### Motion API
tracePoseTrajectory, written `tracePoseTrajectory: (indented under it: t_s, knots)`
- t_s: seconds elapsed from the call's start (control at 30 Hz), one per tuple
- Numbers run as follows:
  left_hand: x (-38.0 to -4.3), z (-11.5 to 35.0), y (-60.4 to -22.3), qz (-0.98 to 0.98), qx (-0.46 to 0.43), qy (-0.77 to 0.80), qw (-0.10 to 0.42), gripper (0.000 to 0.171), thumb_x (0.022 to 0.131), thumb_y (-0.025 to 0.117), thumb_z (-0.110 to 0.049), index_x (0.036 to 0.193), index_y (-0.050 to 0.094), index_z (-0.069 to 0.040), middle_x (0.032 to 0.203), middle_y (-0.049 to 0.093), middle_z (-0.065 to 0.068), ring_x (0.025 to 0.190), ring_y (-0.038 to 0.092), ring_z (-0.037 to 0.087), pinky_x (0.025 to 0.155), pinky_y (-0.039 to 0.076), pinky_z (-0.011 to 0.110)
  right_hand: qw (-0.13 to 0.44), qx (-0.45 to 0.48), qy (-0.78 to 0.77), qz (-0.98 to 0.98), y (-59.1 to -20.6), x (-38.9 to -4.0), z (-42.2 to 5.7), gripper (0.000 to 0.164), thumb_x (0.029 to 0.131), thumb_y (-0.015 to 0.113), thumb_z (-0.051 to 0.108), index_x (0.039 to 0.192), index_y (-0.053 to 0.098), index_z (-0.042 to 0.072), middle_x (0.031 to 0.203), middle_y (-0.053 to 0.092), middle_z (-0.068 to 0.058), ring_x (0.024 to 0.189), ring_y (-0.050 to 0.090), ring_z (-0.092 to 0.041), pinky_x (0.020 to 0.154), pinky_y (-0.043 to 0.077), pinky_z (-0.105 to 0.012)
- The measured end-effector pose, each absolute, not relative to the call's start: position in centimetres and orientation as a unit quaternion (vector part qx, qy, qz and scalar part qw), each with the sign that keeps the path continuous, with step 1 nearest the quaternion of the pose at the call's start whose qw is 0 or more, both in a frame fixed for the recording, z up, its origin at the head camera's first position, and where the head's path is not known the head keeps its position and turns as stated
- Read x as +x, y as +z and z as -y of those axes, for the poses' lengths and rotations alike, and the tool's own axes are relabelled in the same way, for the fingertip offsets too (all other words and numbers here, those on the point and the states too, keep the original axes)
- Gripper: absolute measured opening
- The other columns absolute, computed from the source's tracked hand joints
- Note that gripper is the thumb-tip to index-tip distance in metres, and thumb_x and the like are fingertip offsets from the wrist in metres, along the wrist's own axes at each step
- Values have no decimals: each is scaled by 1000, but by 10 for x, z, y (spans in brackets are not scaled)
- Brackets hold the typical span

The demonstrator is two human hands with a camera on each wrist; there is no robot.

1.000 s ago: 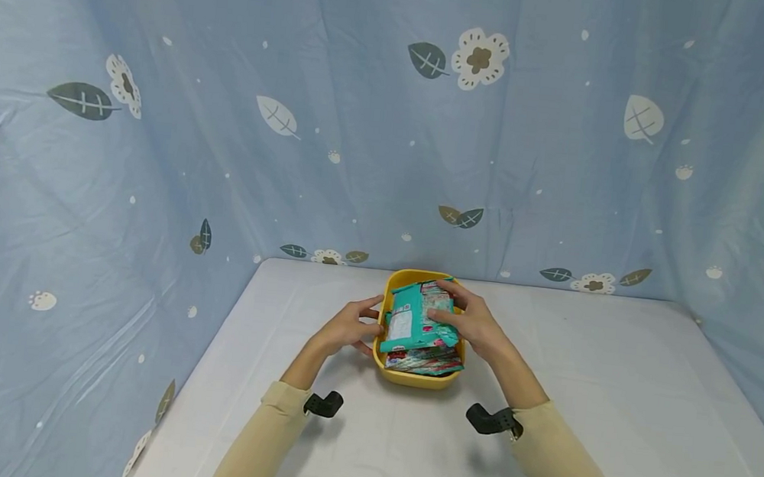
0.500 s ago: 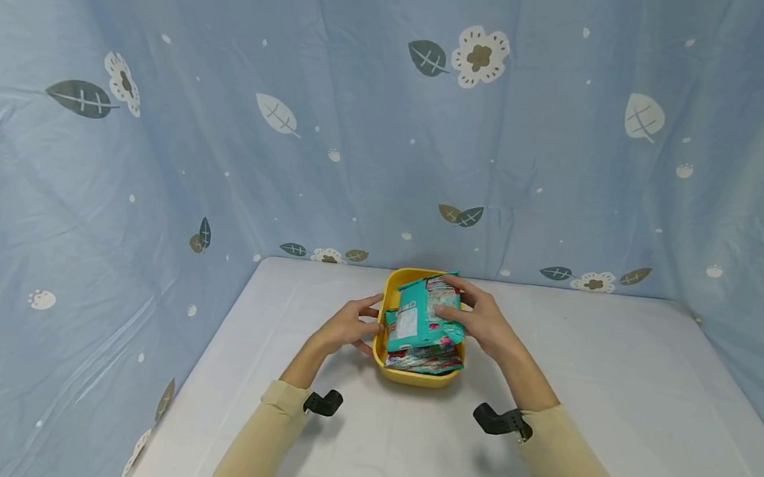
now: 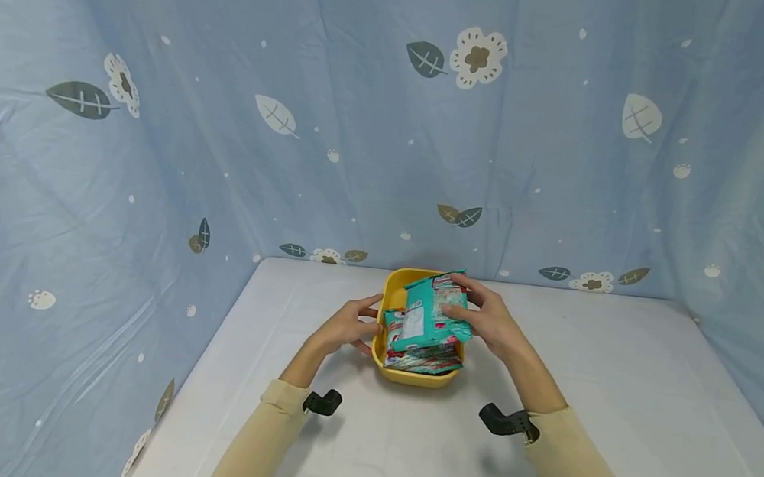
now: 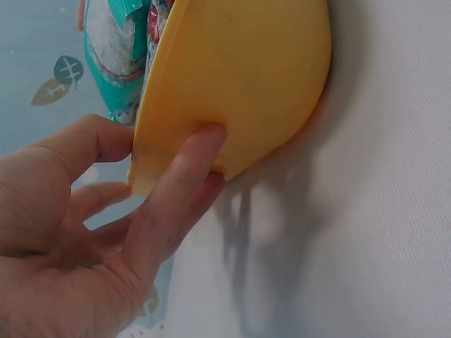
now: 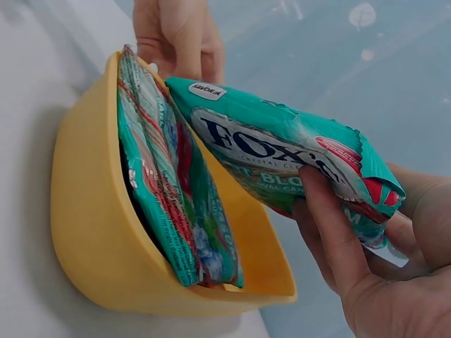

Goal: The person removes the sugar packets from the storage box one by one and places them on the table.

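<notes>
My right hand (image 3: 490, 322) grips a teal bag of Fox's candy (image 5: 257, 134) by one end, thumb on one face and fingers on the other. The bag slants over a yellow plastic basket (image 3: 415, 378). More teal candy bags (image 5: 165, 183) stand packed side by side inside the basket, below the held one. My left hand (image 3: 344, 325) holds the basket's left side. In the left wrist view, its thumb is right at the rim and its other fingers (image 4: 173, 190) press against the outer wall.
The basket stands on a white-covered table (image 3: 579, 411), close to its back edge. Behind and to the left hangs a blue curtain (image 3: 380, 115) printed with leaves and flowers. Black wrist-worn cameras (image 3: 502, 421) stick out inward from both wrists.
My right hand has moved a little to the right and up with the candy bag, showing more of the bags beneath. The left hand has stayed at the basket's side.
</notes>
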State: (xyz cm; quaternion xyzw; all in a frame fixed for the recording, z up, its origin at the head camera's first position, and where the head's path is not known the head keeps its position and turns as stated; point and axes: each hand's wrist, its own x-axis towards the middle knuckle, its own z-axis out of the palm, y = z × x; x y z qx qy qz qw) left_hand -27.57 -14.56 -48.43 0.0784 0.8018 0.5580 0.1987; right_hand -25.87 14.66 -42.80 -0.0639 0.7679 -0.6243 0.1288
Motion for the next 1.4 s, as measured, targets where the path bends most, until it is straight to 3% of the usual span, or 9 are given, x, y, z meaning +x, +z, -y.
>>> tracePoseTrajectory:
  t_s: [1.03,1.4]
  knots:
    - [-276,146,-484,-797,82,562,207,75,92,63,-8,156,28,-21,142,49,22,108,65,29,63,65,42,122,-65,-642,-754,-424,-254,-166,73,92,69,25,154,32,26,155,34,-20,99,66,-21,79,63,-30]
    - [-276,147,-483,-796,79,562,208,75,92,63,-8,156,28,-21,142,49,21,108,66,29,64,65,42,123,-58,-650,-747,-426,-254,-174,72,91,70,22,154,34,27,151,39,-19,93,68,-15,77,63,-30]
